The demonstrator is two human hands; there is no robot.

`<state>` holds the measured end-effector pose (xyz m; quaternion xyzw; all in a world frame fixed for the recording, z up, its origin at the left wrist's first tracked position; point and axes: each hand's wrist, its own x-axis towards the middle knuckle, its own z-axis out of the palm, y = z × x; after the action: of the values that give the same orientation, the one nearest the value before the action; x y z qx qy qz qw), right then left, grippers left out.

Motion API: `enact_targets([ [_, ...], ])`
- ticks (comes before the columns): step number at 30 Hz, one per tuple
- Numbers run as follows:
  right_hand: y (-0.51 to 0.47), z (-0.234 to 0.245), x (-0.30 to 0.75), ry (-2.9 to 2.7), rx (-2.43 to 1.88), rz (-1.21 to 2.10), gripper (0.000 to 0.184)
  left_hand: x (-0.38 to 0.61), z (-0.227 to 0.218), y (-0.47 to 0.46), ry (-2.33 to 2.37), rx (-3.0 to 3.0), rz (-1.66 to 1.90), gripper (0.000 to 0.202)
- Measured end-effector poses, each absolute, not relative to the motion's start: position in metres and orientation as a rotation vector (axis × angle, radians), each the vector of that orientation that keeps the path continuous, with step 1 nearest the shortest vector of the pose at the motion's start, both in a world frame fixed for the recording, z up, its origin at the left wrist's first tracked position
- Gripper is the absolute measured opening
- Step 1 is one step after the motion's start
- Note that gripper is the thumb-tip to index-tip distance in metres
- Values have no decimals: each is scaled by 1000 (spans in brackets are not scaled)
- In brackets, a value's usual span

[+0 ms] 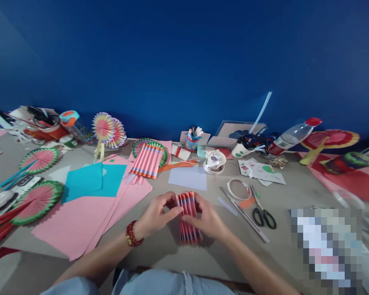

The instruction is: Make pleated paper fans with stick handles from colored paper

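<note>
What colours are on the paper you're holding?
The paper is pink with orange and bluish bands, clearest in head view.

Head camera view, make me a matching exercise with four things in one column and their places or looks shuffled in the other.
Things:
1. Scissors
2. Nearest pleated paper
3. Turquoise sheets
4. Plastic bottle

Places or looks:
A. Tilted, with a red cap
B. Held between left hand and right hand
C. Black handles
D. Lying partly over pink paper

Pairs: 1-C, 2-B, 3-D, 4-A
</note>
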<state>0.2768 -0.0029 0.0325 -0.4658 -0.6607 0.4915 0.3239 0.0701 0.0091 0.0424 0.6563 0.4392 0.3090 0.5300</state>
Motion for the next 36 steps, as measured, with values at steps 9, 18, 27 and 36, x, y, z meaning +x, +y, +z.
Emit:
enact_targets([
  [9, -11, 19, 274, -1371, -1036, 1503, 38, 73, 42, 7, 966, 1538, 829, 20],
  [18, -10, 12, 269, -1292, -1045, 1419, 31, 76, 37, 7, 956, 1483, 825, 16],
  [27, -12, 7, 268, -1428, -1083, 1305, 32, 77, 33, 6, 957, 1467, 899, 21],
  [36, -10, 1, 266, -1461, -1179, 1168, 35, 80, 35, 2, 1032, 1528, 887, 44],
])
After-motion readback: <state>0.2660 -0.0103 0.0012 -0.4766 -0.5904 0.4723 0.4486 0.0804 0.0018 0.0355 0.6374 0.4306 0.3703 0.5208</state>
